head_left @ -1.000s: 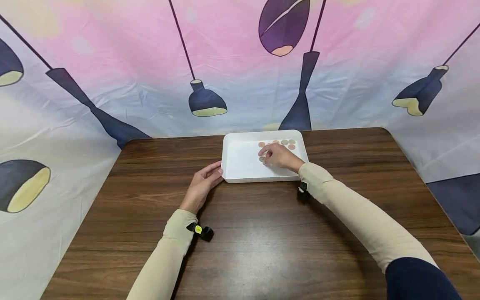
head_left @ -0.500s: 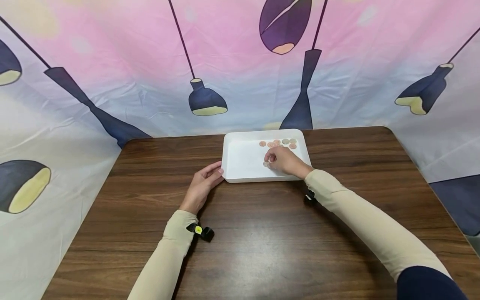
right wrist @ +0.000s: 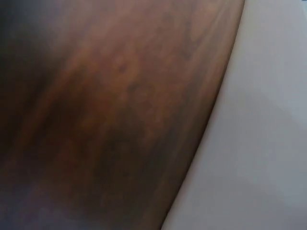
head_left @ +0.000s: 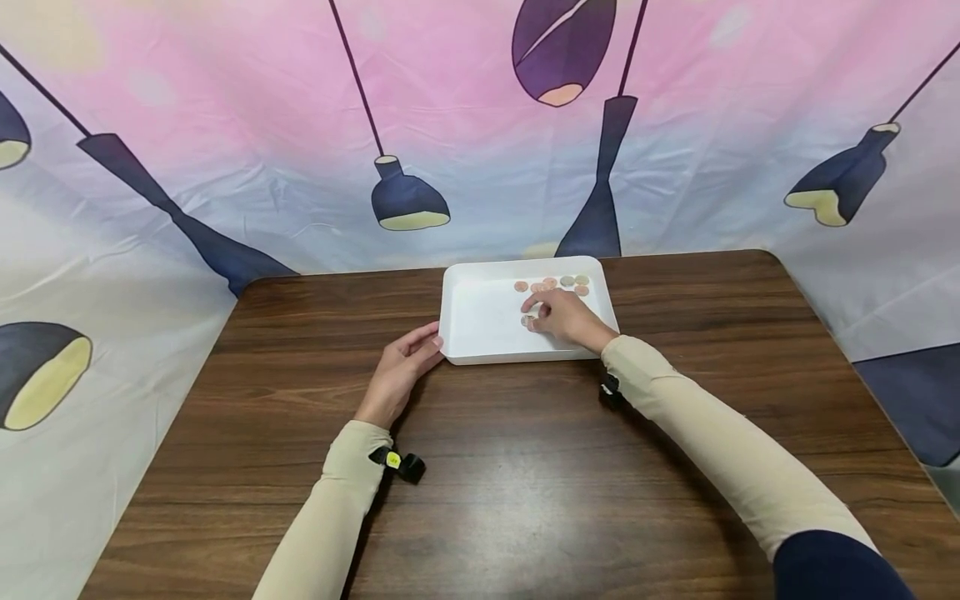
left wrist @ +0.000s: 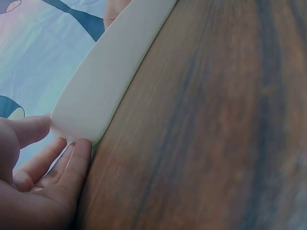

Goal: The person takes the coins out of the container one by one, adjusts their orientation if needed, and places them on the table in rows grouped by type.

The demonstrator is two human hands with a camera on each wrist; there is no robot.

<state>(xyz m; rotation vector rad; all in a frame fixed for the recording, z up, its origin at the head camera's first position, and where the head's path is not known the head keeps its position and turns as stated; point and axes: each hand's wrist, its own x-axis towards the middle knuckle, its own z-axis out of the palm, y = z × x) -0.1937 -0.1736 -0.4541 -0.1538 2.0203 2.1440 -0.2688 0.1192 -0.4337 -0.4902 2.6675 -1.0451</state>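
Observation:
In the head view a white tray [head_left: 480,312] lies near the table's far edge. My left hand [head_left: 397,375] rests beside its near-left corner. In the left wrist view, the left hand's fairly straight fingers [left wrist: 79,165] touch the tray's outer corner, the thumb at its rim. My right hand [head_left: 566,318] is over the tray with curled fingers, holding a coin [head_left: 527,321] at the thumb tip. How the fingers meet the coin is partly hidden. Several copper and silver coins lie beyond it, among them a copper coin [head_left: 521,286] and a silver coin [head_left: 567,282].
The brown wooden table [head_left: 480,467] reaches back to a hanging cloth [head_left: 285,167] printed with lamps. In the right wrist view only tabletop [right wrist: 110,105] and a pale tray surface [right wrist: 259,124] show, without the hand.
The right hand and its coin shifted toward me and to the right, then slightly back left and away. The left hand stays at the tray corner. The other coins keep their places.

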